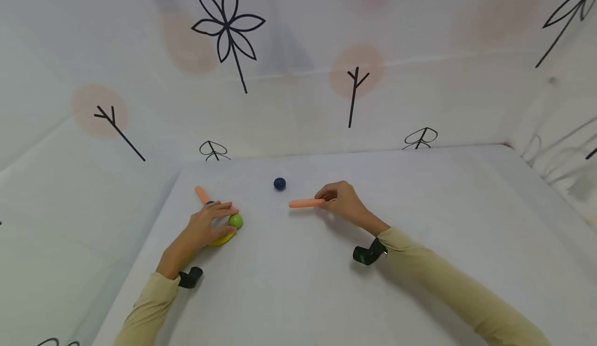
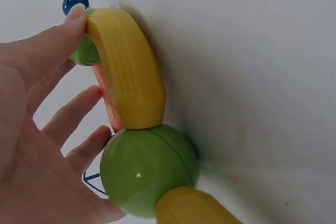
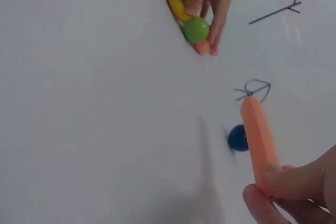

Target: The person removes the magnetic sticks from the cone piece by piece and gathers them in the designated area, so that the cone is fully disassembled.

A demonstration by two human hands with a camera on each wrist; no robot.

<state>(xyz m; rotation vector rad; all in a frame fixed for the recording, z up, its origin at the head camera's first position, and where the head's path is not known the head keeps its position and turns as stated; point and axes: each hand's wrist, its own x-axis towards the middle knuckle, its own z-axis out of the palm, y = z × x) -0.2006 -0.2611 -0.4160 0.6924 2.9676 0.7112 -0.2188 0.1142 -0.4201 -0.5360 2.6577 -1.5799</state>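
Note:
My left hand [image 1: 205,224] grips a joined piece of ball-and-stick construction toy around its light green ball [image 1: 235,221]. In the left wrist view, the thumb rests where that ball meets a curved yellow stick [image 2: 131,66]. The stick's near end joins another green ball [image 2: 149,169], followed by a second yellow stick [image 2: 191,205]. An orange stick [image 1: 202,195] shows beyond the left fingers. My right hand [image 1: 345,201] pinches one end of a loose straight orange stick [image 1: 303,203], whose free end points left toward the toy. Fingers partly hide the joined piece.
A loose dark blue ball [image 1: 280,183] lies on the white table [image 1: 289,284], toward the back between the hands. A white sheet [image 1: 298,107] with printed plants hangs behind the table. Dark wrist cameras [image 1: 368,253] sit at both sleeve cuffs.

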